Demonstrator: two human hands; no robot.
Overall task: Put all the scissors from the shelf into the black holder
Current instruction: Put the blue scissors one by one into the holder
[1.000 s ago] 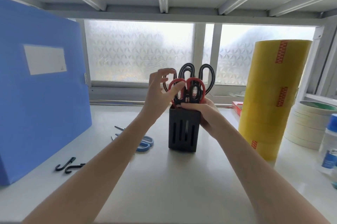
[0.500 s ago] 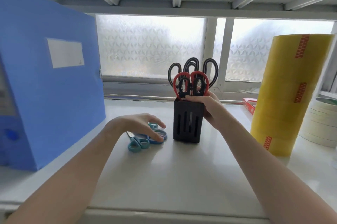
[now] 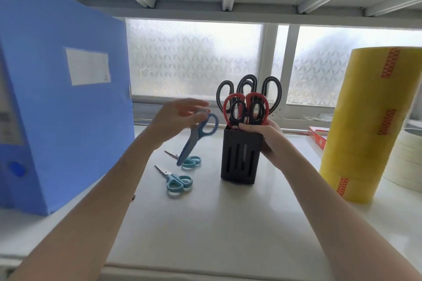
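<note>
The left hand (image 3: 177,118) is raised above the white shelf (image 3: 205,223), fingers pinching the handle of the blue scissors (image 3: 196,137) — blades hanging down and left, the grip blurred. The right hand (image 3: 266,135) wraps the far rim of the black holder (image 3: 239,157), which stands mid-shelf with red-handled scissors (image 3: 245,107) and black ones upright inside. Two teal scissors (image 3: 179,182) lie flat just left of it. A blue file box (image 3: 68,109) and yellow tape rolls (image 3: 370,120) flank the scene — frosted windows behind.
</note>
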